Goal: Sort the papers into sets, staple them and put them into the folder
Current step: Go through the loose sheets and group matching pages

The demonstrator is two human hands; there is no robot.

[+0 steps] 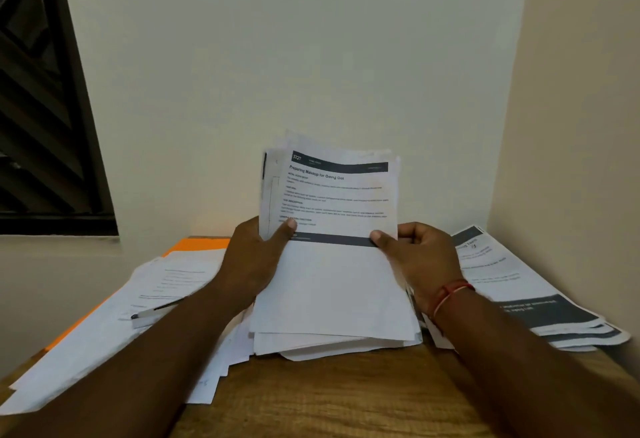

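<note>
we see a dim room with soft, even light on the pale wall [311,56]. the window [41,108] is dark. small words on the papers [341,195] look fuzzy. straight lines bend near the sides of our view. the table [329,396] has soft shadows under the papers.

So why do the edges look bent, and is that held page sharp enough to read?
Head view: the wide-angle lens bows the window frame and wall corner; light is dim and even, no glare; on the stack of papers the title reads, the small print blurs; the stapler looks soft.
</note>
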